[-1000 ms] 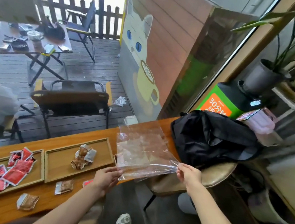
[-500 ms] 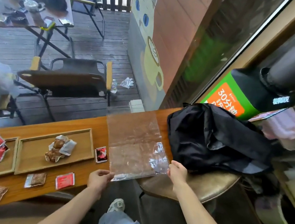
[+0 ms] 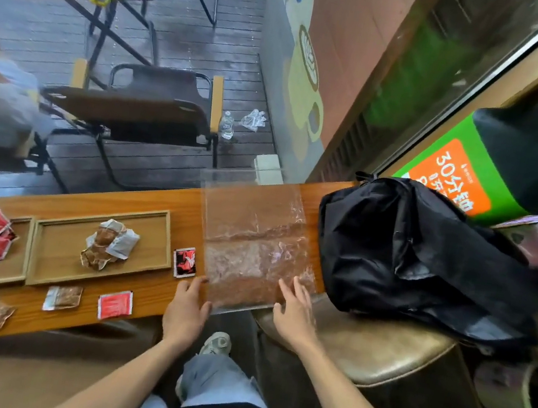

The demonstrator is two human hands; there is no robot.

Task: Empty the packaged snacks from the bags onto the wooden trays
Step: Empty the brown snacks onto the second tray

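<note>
change: clear bag point(image 3: 252, 236) now flat on surface point(image 3: 150, 298) at right end, lowered since a second ago, looks empty | task: four packets loose along near edge, outside wooden trays point(image 3: 54, 274) | hands: left hand point(image 3: 185, 309), right hand point(image 3: 293, 314) open, palms down, pressing bag's near corners, gripping nothing

Two wooden trays point(image 3: 96, 278) side by side on counter point(image 3: 165, 196), snack packets point(image 3: 110, 243) inside each. Loose packets point(image 3: 115, 304) before them. Right of trays, flat plastic bag point(image 3: 252, 236) under both hands; backpack point(image 3: 419, 252) further right on stool point(image 3: 378, 354).
</note>
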